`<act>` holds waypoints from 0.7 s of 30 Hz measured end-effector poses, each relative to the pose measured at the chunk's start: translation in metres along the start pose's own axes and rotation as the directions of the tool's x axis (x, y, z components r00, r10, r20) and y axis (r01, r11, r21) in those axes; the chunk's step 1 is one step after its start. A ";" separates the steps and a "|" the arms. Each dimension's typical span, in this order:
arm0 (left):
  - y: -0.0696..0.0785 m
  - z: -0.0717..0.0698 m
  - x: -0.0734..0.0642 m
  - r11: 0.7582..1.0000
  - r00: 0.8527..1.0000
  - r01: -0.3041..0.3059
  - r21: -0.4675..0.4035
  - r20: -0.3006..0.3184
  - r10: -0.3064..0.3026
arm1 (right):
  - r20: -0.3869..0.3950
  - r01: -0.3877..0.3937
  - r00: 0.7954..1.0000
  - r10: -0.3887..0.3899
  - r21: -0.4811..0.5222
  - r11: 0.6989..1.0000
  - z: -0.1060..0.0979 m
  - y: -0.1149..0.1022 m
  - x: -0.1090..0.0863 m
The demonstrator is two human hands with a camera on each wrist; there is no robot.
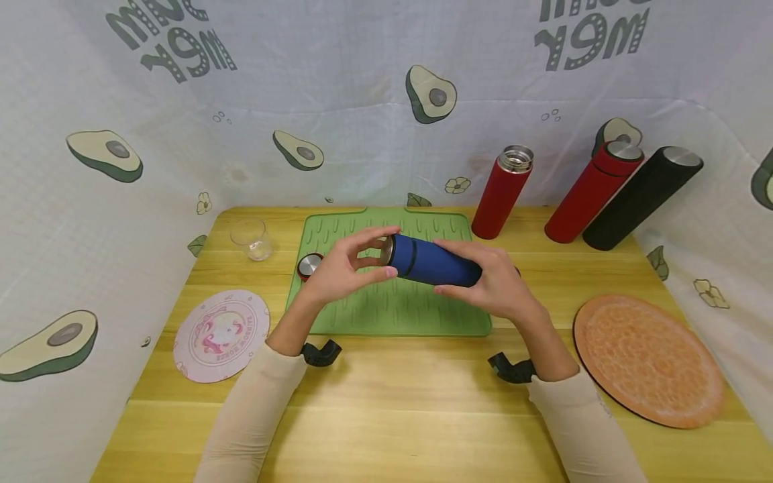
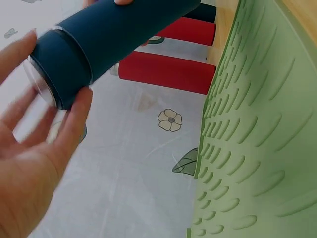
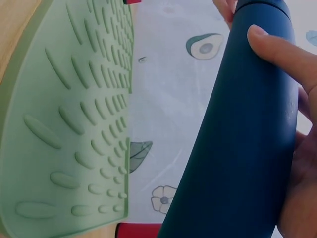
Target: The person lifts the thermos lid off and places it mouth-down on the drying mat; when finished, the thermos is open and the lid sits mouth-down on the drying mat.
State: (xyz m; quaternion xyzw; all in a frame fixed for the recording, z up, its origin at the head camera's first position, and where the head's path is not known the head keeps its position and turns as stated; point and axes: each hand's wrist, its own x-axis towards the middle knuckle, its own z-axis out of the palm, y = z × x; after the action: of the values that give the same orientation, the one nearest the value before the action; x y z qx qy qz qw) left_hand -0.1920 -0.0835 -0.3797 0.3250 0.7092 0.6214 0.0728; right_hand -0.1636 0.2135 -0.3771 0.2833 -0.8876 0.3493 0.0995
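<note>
A blue thermos [image 1: 441, 263] is held tilted nearly on its side above the green ribbed mat [image 1: 392, 315]. My right hand [image 1: 489, 278] grips its body near the base, thumb on the near side, as the right wrist view also shows. At the other end, the thumb and fingertips of my left hand [image 1: 347, 268] pinch the thermos lid [image 2: 59, 67], which has a silver top and sits on the bottle. Left of that hand, a small red-rimmed lid with a silver top [image 1: 310, 265] lies on the mat, partly behind the hand.
An uncapped red thermos [image 1: 502, 194] stands behind the mat's right end. Farther right stand a capped red thermos [image 1: 592, 194] and a black one [image 1: 643, 198]. At left are a clear glass [image 1: 256, 241] and a round pink mat [image 1: 220, 335]; an orange round mat [image 1: 649, 362] lies at right.
</note>
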 end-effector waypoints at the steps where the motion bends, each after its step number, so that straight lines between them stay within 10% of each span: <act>1: 0.000 0.000 0.000 0.999 0.999 0.030 0.012 -0.027 -0.029 | -0.001 0.003 1.000 -0.003 -0.006 1.000 0.001 0.000 0.000; 6: -0.001 -0.001 -0.001 0.998 0.997 0.043 0.038 -0.058 -0.041 | 0.003 0.004 1.000 -0.004 -0.008 1.000 0.003 -0.001 0.001; 14: 0.002 -0.001 0.000 0.982 0.972 -0.191 -0.006 0.141 0.190 | 0.009 -0.005 1.000 0.005 0.013 1.000 -0.001 0.000 -0.001; 21: 0.004 -0.001 0.000 0.992 0.989 -0.126 -0.019 0.073 0.128 | 0.007 -0.012 1.000 0.012 0.018 1.000 0.000 0.000 0.000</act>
State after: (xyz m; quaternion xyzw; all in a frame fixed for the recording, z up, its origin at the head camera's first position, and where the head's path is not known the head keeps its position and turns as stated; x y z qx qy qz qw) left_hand -0.1905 -0.0842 -0.3756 0.3918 0.6794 0.6173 0.0616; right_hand -0.1634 0.2138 -0.3776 0.2802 -0.8865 0.3566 0.0917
